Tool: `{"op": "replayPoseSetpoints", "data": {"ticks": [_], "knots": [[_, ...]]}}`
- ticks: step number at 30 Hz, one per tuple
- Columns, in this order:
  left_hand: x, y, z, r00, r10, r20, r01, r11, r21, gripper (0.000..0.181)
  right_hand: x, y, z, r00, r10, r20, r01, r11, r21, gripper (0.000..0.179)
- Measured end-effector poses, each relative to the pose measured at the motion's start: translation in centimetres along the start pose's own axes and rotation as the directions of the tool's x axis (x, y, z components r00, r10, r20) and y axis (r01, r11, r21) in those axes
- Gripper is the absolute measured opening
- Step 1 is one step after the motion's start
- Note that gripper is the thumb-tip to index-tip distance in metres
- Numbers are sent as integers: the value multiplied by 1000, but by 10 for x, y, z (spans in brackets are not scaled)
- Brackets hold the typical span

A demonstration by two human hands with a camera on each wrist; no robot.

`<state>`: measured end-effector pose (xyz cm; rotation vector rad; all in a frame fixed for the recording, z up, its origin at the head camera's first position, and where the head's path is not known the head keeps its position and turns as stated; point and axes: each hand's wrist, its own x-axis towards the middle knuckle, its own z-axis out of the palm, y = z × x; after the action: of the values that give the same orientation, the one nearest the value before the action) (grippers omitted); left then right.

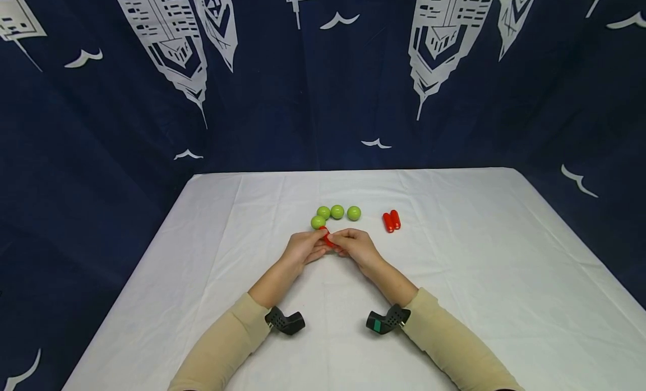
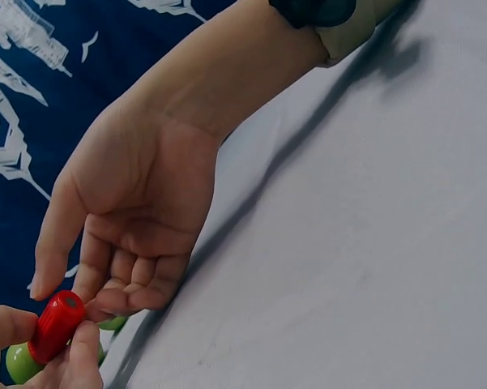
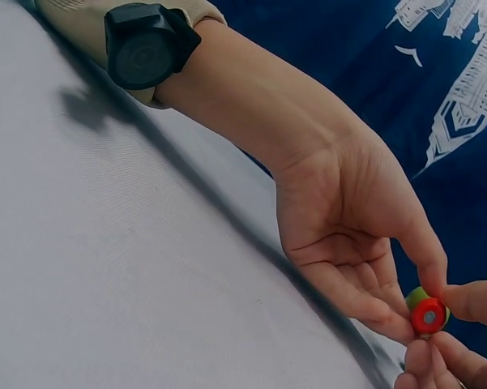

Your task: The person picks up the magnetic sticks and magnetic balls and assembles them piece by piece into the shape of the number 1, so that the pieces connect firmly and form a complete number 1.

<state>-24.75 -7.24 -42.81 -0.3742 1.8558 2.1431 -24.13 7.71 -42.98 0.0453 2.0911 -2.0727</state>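
Note:
Both hands meet over the white table in the head view and hold one short red rod between them. My left hand pinches it from the left with thumb and fingertips. From the right, my right hand pinches the same rod. The left wrist view shows the red rod tilted, with a small grey disc in its end. In the right wrist view the red rod is seen end-on, a green ball behind it. A green ball overlaps the rod's far end.
Several more green balls lie just beyond the hands, including one at the right of the row. Two red rods lie side by side to their right. A dark blue printed curtain hangs behind the white tablecloth.

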Motion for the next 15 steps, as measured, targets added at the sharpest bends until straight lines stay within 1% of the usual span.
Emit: {"op": "replayPoseSetpoints", "data": {"ticks": [5, 11, 15], "knots": [[5, 4, -4, 999, 18, -27, -18, 999, 34, 26, 0, 1, -2, 1000, 2, 9, -2, 1000, 12, 17], [13, 7, -11, 998, 39, -50, -38, 999, 29, 23, 2, -1, -4, 1000, 10, 1, -10, 1000, -5, 19], [20, 7, -16, 998, 37, -53, -36, 999, 25, 26, 3, -4, -6, 1000, 10, -1, -10, 1000, -23, 21]]}}
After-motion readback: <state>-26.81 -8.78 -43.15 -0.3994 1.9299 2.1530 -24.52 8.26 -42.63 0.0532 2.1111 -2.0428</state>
